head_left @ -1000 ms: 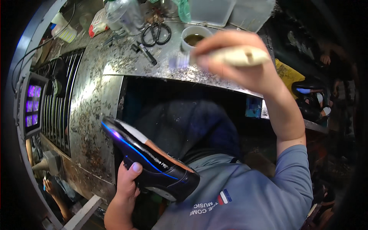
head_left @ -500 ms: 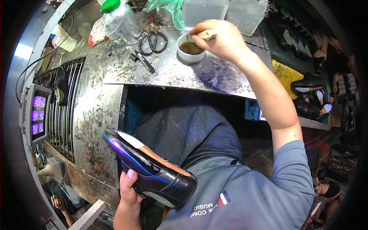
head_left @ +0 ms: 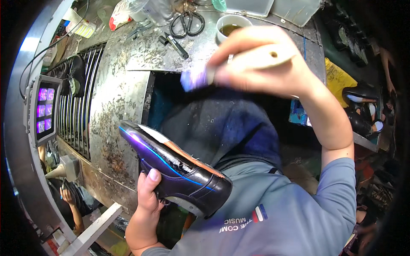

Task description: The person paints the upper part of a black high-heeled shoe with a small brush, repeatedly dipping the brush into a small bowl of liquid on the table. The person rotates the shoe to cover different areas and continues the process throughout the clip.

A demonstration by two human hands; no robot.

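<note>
My left hand (head_left: 147, 193) grips a black shoe upper (head_left: 171, 164) from its near side, thumb on the outer wall. The shoe is tilted, its toe toward the upper left and its underside turned partly up, showing a white and orange-brown bottom. A thin blue line runs along its side. In my right hand (head_left: 279, 79) is a flat paintbrush (head_left: 260, 58) with a pale handle, held in the air above my lap. Its bluish bristles point left, apart from the shoe. Behind that hand stands a white bowl (head_left: 221, 35) of brownish-yellow liquid.
On the scuffed metal bench (head_left: 115, 98) lie black-handled scissors (head_left: 187, 24) and a black marker (head_left: 176, 46) with its cap off. A lit purple lamp (head_left: 45, 110) stands at the left beside a metal rack (head_left: 85, 106). More black shoes (head_left: 361, 94) sit at the right; other people show at both edges.
My right hand has lifted the brush out of the bowl and brought it nearer, toward the shoe. The left hand still holds the shoe. The whole view has shifted slightly.
</note>
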